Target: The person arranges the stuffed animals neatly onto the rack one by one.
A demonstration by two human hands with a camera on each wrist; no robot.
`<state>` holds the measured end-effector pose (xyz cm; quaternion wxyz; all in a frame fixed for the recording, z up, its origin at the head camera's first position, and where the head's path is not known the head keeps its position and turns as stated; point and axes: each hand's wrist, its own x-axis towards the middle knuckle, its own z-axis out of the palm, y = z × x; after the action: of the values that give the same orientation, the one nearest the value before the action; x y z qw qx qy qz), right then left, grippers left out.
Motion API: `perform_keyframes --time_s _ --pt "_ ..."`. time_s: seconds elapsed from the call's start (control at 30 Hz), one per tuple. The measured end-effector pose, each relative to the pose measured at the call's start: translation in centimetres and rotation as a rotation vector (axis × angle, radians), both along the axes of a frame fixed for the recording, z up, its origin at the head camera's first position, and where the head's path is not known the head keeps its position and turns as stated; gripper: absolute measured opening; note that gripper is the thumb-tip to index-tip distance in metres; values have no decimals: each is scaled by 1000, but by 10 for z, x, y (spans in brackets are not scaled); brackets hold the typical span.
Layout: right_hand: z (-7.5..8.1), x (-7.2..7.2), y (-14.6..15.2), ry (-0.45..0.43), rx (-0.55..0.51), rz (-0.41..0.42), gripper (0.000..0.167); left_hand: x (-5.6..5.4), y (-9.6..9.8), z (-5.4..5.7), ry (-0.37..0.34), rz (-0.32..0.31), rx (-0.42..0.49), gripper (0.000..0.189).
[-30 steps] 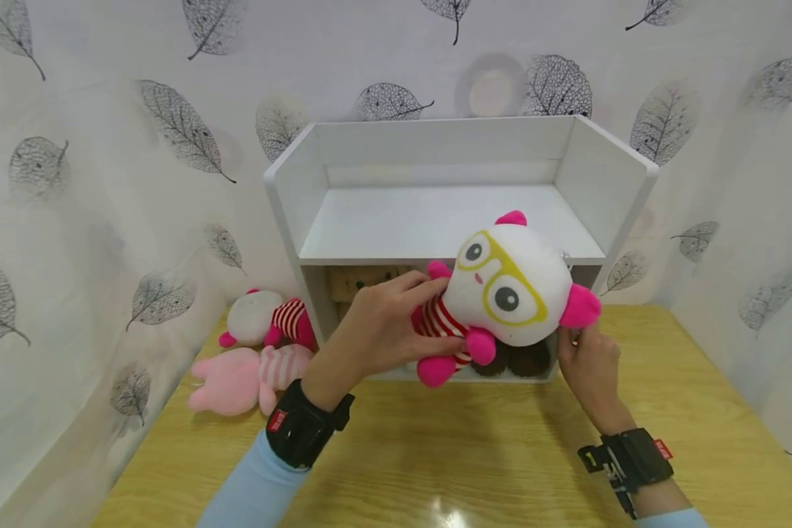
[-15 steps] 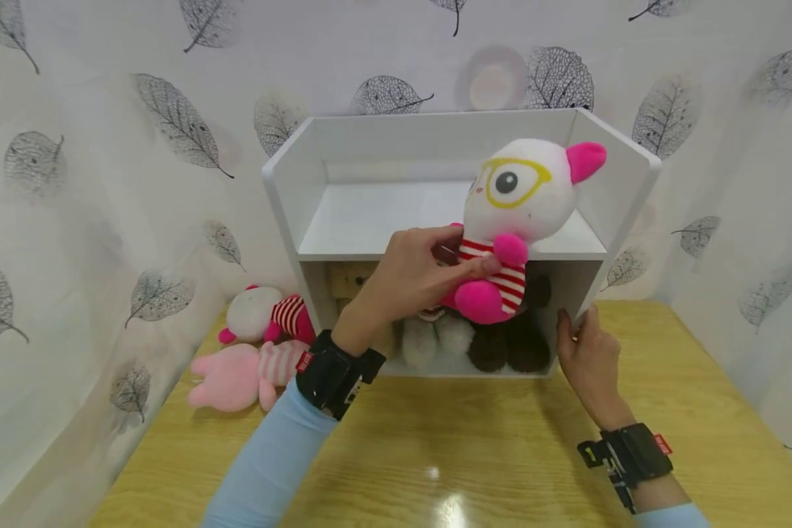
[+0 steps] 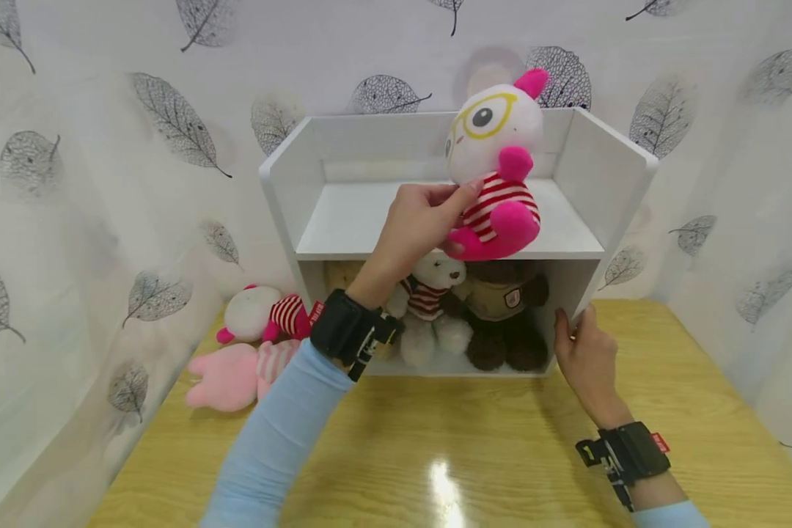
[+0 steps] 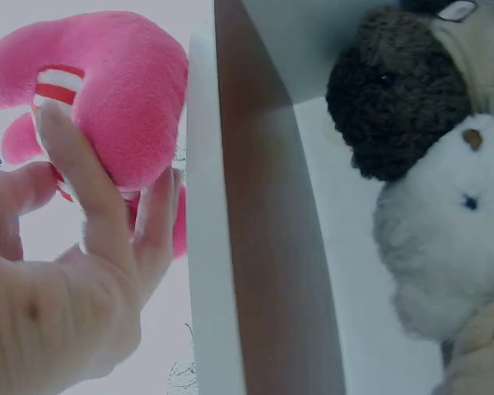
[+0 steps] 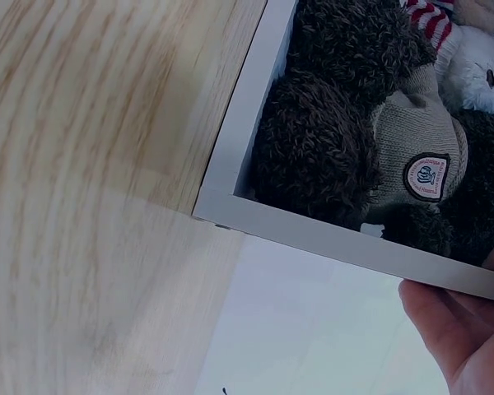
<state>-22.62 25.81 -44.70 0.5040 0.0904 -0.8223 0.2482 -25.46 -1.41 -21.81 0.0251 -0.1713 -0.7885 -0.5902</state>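
My left hand (image 3: 422,220) grips a plush panda toy (image 3: 495,136) round its red-and-white striped body. The toy has pink limbs and ears and printed yellow glasses. It tilts in front of the upper shelf (image 3: 363,220) of a white cabinet, close to the shelf's front edge. The left wrist view shows fingers on both sides of the striped body (image 4: 59,89). Lower right, my right hand (image 3: 587,359) pinches the cabinet's right side panel (image 5: 337,247) near its front edge. In the lower compartment sit a white bear (image 3: 429,308) and a dark brown bear (image 3: 495,312).
On the wooden table (image 3: 383,455), left of the cabinet, lie another striped plush (image 3: 247,315) and a pink plush (image 3: 227,378). My left forearm partly hides the lower compartment's left part, where a tan plush (image 3: 336,275) shows. A leaf-patterned curtain (image 3: 132,220) stands behind.
My left hand has lifted the plush panda from in front of the lower compartment to the upper shelf, turning it more upright. The right hand stays at the side panel.
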Motion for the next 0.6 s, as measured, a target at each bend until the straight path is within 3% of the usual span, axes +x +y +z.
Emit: perform_keyframes --time_s 0.17,0.27,0.47,0.6 --pt "1 0 1 1 -6 -6 21 -12 9 12 -62 121 -129 53" --pt "1 0 0 -10 -13 -11 21 -17 12 13 -67 117 -131 52" --pt "1 0 1 -36 -4 -17 21 -26 20 8 -23 74 -22 44" --pt "-1 0 2 -45 -2 -13 20 -30 26 3 26 75 -14 52"
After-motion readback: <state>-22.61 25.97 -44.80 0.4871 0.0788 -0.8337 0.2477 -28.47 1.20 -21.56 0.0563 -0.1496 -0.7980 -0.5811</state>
